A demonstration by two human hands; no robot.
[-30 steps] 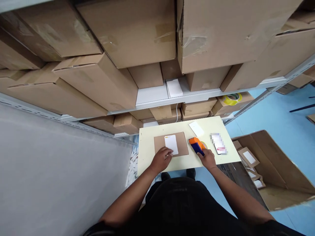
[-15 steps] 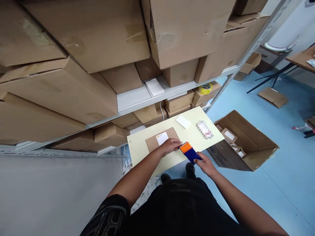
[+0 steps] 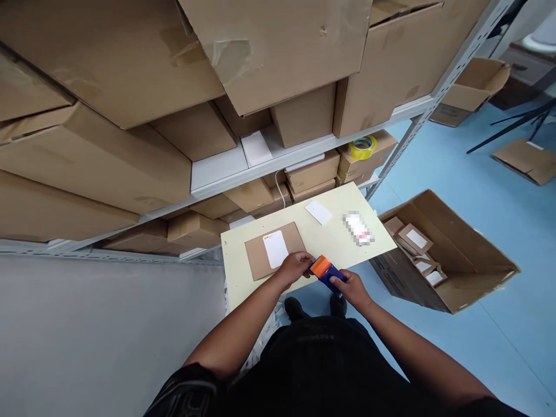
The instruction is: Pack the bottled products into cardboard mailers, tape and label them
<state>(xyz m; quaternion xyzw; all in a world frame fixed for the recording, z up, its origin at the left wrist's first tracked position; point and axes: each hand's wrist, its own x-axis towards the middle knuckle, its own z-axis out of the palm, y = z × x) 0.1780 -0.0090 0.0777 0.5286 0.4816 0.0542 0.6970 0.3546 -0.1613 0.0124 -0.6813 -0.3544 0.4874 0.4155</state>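
Note:
A small blue-and-orange box (image 3: pixel 325 273) is held in front of my body, over the near edge of the pale yellow board (image 3: pixel 238 292). My right hand (image 3: pixel 351 287) is closed around its blue end, thumb on top. At the orange end, the fingers of my left hand (image 3: pixel 297 269) are pinched together against the edge; the exact contact is too small to make out. Just beyond my left hand lies a flat brown cardboard mailer (image 3: pixel 256 258) with a white label (image 3: pixel 275 249). A white card or pad (image 3: pixel 318 212) and a pixelated item (image 3: pixel 358 227) rest farther back on the board.
To the right on the blue floor stands a large open carton (image 3: pixel 471 255) with several small labelled boxes (image 3: pixel 414 238) inside. Ahead, a metal shelf (image 3: pixel 219 171) carries many cardboard boxes, and a yellow tape roll (image 3: pixel 362 147) sits on the lower ones.
The view has shifted a little. The blue-and-orange box has tilted so that its side shows more, and both hands stay on it.

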